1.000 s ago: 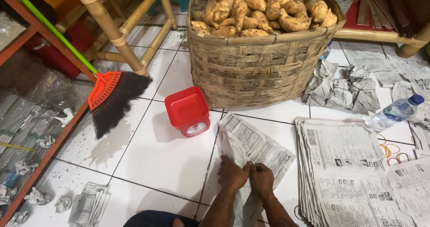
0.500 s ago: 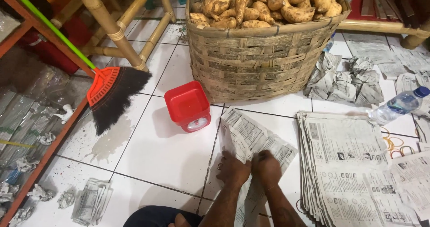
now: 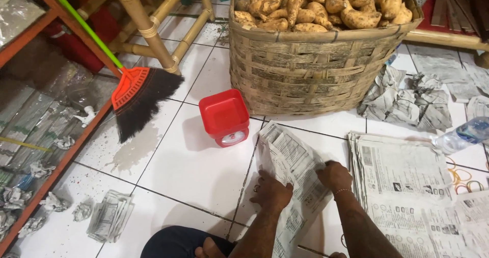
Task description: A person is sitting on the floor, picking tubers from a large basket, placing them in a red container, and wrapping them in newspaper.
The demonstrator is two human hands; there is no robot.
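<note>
**Hand Position on Single Newspaper Sheet, Floor Level**

Two hands are in view. The left hand (image 3: 271, 193) lies palm-down, fingers spread and flat, pressing the lower left part of one newspaper sheet (image 3: 291, 162). The right hand (image 3: 334, 175) rests on the right edge of the same sheet, fingers curled loosely over the paper; whether it pinches the edge cannot be told. One thin bracelet sits on the right wrist.

The sheet lies on the white tiled floor (image 3: 193, 171), slightly creased, running from just below the basket toward the person's knees.

Adjacent items:
- One stack of flat newspapers (image 3: 402, 176), just beside the sheet on its right.
- One red kitchen scale (image 3: 225, 116), just beside the sheet's upper left corner.
- One large woven basket (image 3: 310, 72), heaped with sweet potatoes (image 3: 316, 6), behind the scale.
- One pile of crumpled newspaper (image 3: 405, 102), touching the basket's right side.
- One plastic bottle (image 3: 463, 134), lying at the right edge.
- Several rubber bands (image 3: 461, 179), near the bottle.
- One broom (image 3: 137, 97), orange head and green handle, leaning at left.
- One wooden shelf (image 3: 61, 156), far left.
</note>
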